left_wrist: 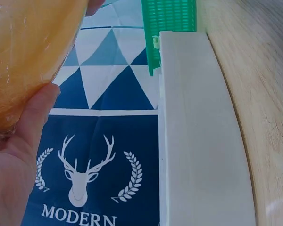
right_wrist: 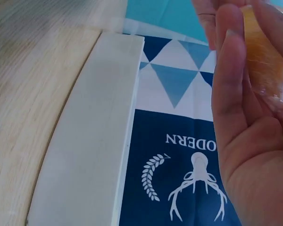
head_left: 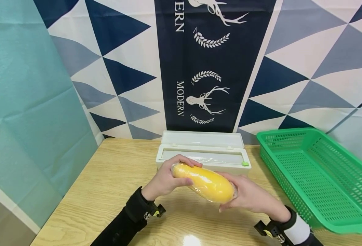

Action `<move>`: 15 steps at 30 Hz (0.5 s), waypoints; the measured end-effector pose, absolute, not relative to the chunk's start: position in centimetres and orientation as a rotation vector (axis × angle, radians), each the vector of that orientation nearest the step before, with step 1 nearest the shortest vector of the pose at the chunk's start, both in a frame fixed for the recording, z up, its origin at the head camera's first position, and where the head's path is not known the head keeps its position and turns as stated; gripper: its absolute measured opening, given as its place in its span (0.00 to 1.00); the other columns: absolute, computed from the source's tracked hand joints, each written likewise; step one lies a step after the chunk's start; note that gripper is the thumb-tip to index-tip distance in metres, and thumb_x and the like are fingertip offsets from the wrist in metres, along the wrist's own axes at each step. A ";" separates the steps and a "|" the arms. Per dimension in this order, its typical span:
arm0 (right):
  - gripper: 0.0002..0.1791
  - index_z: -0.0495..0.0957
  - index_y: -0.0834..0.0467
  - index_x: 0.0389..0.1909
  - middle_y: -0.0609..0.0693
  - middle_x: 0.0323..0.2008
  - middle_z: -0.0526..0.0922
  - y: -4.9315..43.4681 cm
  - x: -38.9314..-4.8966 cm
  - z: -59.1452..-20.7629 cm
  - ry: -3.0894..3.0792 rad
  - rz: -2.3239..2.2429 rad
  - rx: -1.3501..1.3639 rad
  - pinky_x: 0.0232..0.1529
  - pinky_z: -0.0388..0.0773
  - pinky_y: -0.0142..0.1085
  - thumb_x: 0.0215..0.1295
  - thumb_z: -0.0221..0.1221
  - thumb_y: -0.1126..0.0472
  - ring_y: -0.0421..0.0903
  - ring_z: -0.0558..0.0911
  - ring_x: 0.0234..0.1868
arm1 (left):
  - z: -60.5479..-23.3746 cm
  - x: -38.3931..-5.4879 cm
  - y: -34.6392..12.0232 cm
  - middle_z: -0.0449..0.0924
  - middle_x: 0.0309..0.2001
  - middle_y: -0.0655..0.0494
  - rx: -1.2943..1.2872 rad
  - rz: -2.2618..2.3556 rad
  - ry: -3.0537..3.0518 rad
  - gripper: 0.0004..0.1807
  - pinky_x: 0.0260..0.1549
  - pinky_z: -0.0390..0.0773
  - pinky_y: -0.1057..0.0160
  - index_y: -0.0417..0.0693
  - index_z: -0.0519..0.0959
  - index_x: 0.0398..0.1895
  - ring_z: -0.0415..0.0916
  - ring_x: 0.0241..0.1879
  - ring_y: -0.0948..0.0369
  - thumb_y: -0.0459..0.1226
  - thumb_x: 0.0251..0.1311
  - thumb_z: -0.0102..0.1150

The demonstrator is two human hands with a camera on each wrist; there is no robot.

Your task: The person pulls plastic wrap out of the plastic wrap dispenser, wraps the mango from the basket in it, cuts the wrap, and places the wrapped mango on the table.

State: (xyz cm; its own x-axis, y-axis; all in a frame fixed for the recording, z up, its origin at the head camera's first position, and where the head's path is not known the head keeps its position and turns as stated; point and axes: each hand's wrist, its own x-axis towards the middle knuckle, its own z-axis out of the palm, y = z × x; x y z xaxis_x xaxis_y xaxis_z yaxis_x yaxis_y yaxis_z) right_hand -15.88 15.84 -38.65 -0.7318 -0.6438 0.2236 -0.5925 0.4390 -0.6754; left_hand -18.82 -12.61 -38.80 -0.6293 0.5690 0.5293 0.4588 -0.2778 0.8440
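Note:
A long, rounded yellow thing (head_left: 208, 182) wrapped in clear cling film is held in the air above the table, its right end tilted lower; its exact kind cannot be told. My left hand (head_left: 166, 177) grips the left end, thumb in front and fingers over the top. At the other end, my right hand (head_left: 246, 193) holds it, with fingers partly hidden behind it. Loose film crinkles around the wrapped thing (left_wrist: 28, 61) in the left wrist view. Just behind the hands stands a white cling film dispenser (head_left: 202, 139), lid raised, a green slider (head_left: 245, 164) at its right end.
A green perforated plastic basket (head_left: 293, 177) stands on the right side of the wooden table (head_left: 119, 171). Behind the table hangs a patterned cloth (head_left: 131, 75) with triangles and deer heads. A teal cloth (head_left: 30, 95) borders the left side.

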 end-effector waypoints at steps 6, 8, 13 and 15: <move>0.56 0.64 0.49 0.73 0.47 0.61 0.78 15.6 -15.7 -38.7 2.676 -1.309 -1.233 0.58 0.76 0.40 0.39 0.80 0.50 0.44 0.79 0.56 | -39.1 -19.0 -12.4 0.79 0.54 0.39 1.290 2.111 1.959 0.20 0.39 0.85 0.60 0.39 0.71 0.51 0.80 0.48 0.53 0.47 0.70 0.58; 0.60 0.60 0.49 0.76 0.49 0.63 0.76 15.4 -15.7 -38.9 2.715 -1.328 -1.281 0.60 0.74 0.39 0.39 0.79 0.47 0.45 0.77 0.58 | -39.3 -19.0 -12.3 0.80 0.51 0.41 1.291 2.113 2.088 0.20 0.35 0.85 0.61 0.42 0.70 0.54 0.81 0.44 0.55 0.48 0.74 0.52; 0.60 0.54 0.59 0.77 0.53 0.60 0.76 14.9 -15.5 -39.1 2.829 -1.359 -1.462 0.58 0.73 0.34 0.49 0.66 0.32 0.46 0.78 0.54 | -39.5 -18.7 -12.2 0.80 0.48 0.43 1.301 2.080 2.367 0.16 0.30 0.85 0.60 0.44 0.69 0.59 0.81 0.38 0.56 0.43 0.79 0.41; 0.57 0.53 0.63 0.76 0.54 0.60 0.76 14.7 -15.5 -39.2 2.858 -1.381 -1.526 0.57 0.73 0.31 0.56 0.61 0.31 0.47 0.78 0.53 | -39.5 -18.6 -12.2 0.80 0.48 0.45 1.326 2.031 2.436 0.15 0.26 0.84 0.62 0.45 0.70 0.59 0.80 0.32 0.59 0.41 0.79 0.39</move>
State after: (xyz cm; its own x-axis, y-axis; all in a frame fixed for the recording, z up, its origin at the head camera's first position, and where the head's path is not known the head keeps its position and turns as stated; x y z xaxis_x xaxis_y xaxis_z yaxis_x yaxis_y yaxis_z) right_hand -15.46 14.70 -39.22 -0.5663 -0.5324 0.6291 -0.8238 0.3412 -0.4528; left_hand -18.58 -12.16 -39.51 -0.6654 0.3620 0.6528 0.7072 0.0260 0.7065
